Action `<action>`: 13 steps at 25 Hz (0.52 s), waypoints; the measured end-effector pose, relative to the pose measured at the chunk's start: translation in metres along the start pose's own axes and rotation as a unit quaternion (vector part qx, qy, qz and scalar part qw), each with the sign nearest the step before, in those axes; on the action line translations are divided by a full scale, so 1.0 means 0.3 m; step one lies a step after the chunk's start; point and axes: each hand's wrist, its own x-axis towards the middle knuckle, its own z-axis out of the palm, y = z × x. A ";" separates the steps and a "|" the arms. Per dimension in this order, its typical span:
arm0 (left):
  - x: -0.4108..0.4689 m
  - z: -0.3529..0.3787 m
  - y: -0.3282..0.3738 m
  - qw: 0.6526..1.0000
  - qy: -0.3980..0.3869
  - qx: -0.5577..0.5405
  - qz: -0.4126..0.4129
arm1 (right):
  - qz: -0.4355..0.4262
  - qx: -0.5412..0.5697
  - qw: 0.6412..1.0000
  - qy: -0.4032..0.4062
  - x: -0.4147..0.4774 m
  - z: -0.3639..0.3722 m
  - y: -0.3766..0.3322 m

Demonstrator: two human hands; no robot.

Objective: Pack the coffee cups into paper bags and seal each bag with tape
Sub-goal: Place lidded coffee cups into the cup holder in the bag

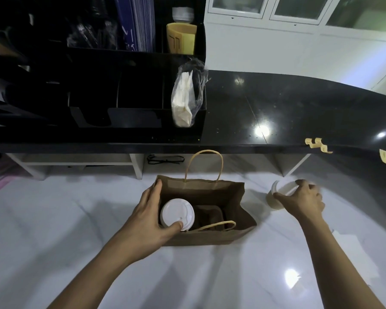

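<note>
One white-lidded paper cup (177,214) sits in the brown paper bag (210,190) braced by the straight-fingered left hand (143,210); the right hand (305,201) grips the second cup (274,202); taping remains.

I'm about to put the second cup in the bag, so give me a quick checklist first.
1. Mouth of paper bag open: ok.
2. Free slot in cup carrier beside first cup: ok.
3. Bag wall steadied by left hand: ok.
4. Grip of right hand on second cup: ok.
5. Lid of second cup seated: cannot tell, blurred.
6. Spare tape strips on black counter edge: ok.
</note>
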 end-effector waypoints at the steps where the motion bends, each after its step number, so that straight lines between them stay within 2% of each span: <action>1: 0.000 0.001 -0.003 1.000 -0.001 0.001 0.001 | -0.002 0.009 1.000 0.004 -0.015 -0.004 -0.005; 8: 0.007 0.002 -0.004 1.000 -0.007 0.004 0.000 | -0.075 0.170 0.983 0.013 -0.180 -0.135 -0.067; 13: 0.003 -0.005 -0.011 1.000 -0.021 -0.004 0.002 | -0.183 0.280 0.942 0.025 -0.367 -0.287 -0.140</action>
